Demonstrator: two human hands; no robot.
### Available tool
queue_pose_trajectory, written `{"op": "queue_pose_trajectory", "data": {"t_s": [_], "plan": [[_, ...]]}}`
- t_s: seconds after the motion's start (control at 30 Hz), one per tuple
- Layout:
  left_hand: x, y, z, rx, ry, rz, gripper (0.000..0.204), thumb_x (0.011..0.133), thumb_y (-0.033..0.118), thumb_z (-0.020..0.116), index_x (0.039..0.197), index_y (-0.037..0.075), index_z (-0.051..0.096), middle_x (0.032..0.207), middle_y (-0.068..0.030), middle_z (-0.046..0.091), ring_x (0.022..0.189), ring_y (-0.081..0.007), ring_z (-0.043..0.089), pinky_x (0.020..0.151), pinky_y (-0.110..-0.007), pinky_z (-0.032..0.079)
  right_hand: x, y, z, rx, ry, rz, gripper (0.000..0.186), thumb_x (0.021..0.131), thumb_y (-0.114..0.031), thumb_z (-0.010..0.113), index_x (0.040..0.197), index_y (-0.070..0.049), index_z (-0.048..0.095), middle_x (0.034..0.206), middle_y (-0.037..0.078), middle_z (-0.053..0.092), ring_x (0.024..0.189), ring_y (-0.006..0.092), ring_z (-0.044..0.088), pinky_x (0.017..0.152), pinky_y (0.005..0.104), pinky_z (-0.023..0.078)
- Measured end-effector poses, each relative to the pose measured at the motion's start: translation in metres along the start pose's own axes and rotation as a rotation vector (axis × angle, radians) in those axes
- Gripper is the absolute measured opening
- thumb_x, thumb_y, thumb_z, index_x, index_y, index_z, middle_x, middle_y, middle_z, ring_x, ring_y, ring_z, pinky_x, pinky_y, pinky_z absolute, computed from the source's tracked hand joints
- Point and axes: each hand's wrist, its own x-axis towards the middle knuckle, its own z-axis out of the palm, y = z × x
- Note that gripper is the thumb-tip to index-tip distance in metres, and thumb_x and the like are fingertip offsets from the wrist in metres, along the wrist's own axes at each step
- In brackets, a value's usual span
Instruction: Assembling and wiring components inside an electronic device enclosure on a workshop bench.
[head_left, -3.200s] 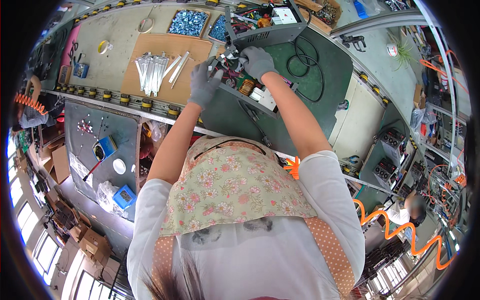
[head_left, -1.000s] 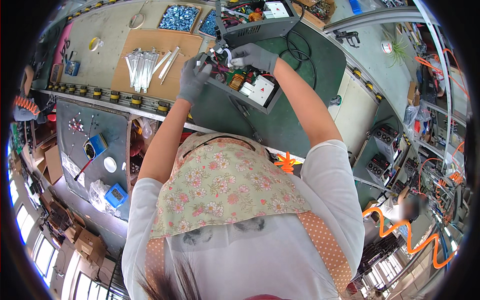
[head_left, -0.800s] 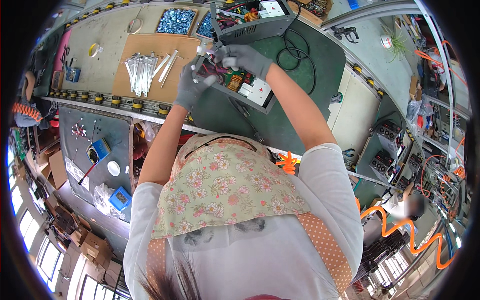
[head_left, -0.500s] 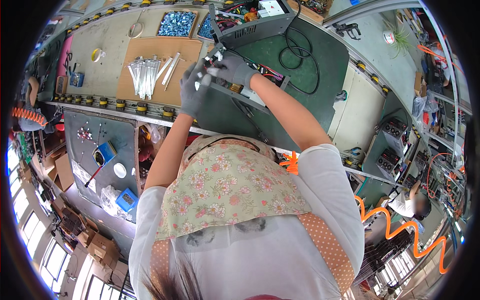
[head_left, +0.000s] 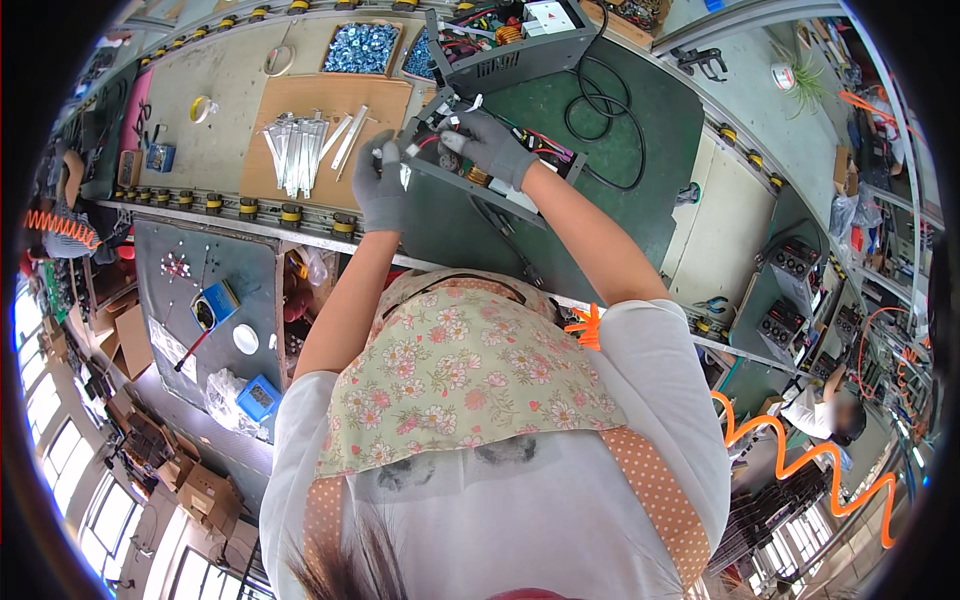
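Note:
A dark metal device housing (head_left: 455, 172) lies on the green mat in front of me, open on top, with red and black wires and circuit parts inside. At its left end is my left hand (head_left: 380, 190), in a grey glove, fingers bent and closed. A small white piece (head_left: 405, 176) shows at those fingertips; its kind is unclear. My right hand (head_left: 490, 150), gloved too, reaches over the housing with its fingers closed among the wires, beside a red wire (head_left: 428, 139). What the right fingertips grip is hidden. A second open housing (head_left: 505, 68) stands just beyond.
Metal strips (head_left: 295, 150) lie on a cardboard sheet (head_left: 385, 100) to the left. Behind them is a box of blue screws (head_left: 360, 48). A black cable (head_left: 640, 150) loops across the mat (head_left: 625, 215). Rollers (head_left: 290, 214) line the bench's near edge. Another person (head_left: 815, 410) is at far right.
My left hand has drawn slightly away from the right one, down and left. The right hand has shifted slightly right within the housing. The whole view has moved a little.

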Motion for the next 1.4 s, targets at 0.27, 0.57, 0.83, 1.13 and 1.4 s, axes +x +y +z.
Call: {"op": "queue_pose_trajectory", "data": {"t_s": [0.27, 0.57, 0.83, 1.13, 1.4], "plan": [[-0.004, -0.002, -0.001, -0.186, -0.181, -0.075, 0.036, 0.092, 0.031, 0.069, 0.112, 0.001, 0.068, 0.097, -0.0056, 0.069, 0.088, -0.0100, 0.060, 0.079, -0.026, 0.048, 0.000, -0.020, 0.005, -0.508, 0.329, -0.050, 0.024, 0.088, -0.029, 0.070, 0.096, -0.006, 0.071, 0.085, 0.017, 0.069, 0.076, 0.0302, 0.066, 0.070, 0.0384, 0.051], [0.010, -0.003, -0.004, -0.066, -0.113, -0.103, 0.029, 0.090, 0.027, 0.070, 0.102, 0.001, 0.071, 0.079, -0.0023, 0.070, 0.067, -0.0066, 0.058, 0.060, -0.022, 0.045, -0.021, -0.032, -0.010, -0.191, 0.118, 0.108, 0.032, 0.091, -0.040, 0.065, 0.106, -0.012, 0.073, 0.070, 0.014, 0.067, 0.067, 0.0301, 0.065, 0.065, 0.0392, 0.051], [0.018, 0.015, -0.011, 0.471, -0.227, 0.183, 0.025, 0.089, 0.022, 0.070, 0.105, 0.004, 0.069, 0.081, -0.0091, 0.070, 0.069, -0.0145, 0.064, 0.064, -0.029, 0.049, -0.014, -0.025, 0.001, -0.891, 0.327, -0.425, 0.035, 0.087, -0.040, 0.069, 0.119, -0.025, 0.070, 0.093, 0.003, 0.069, 0.082, 0.0201, 0.067, 0.065, 0.0322, 0.053], [0.023, 0.033, -0.001, 0.845, -0.397, 0.402, 0.022, 0.089, 0.023, 0.066, 0.106, 0.008, 0.069, 0.094, -0.0146, 0.070, 0.089, -0.0304, 0.068, 0.075, -0.040, 0.052, 0.002, -0.069, 0.015, -1.459, 0.012, -0.124, 0.018, 0.084, -0.021, 0.065, 0.099, -0.019, 0.074, 0.090, 0.008, 0.069, 0.088, 0.0276, 0.069, 0.073, 0.0421, 0.057], [0.019, 0.012, 0.009, 0.483, -0.144, 0.186, 0.032, 0.090, 0.014, 0.061, 0.121, 0.007, 0.060, 0.112, -0.0166, 0.059, 0.099, -0.0311, 0.062, 0.085, -0.040, 0.050, 0.025, -0.023, 0.004, -1.303, -0.037, 0.253, 0.022, 0.082, -0.024, 0.066, 0.095, -0.008, 0.075, 0.095, 0.013, 0.072, 0.091, 0.0312, 0.071, 0.077, 0.0437, 0.056]]}}
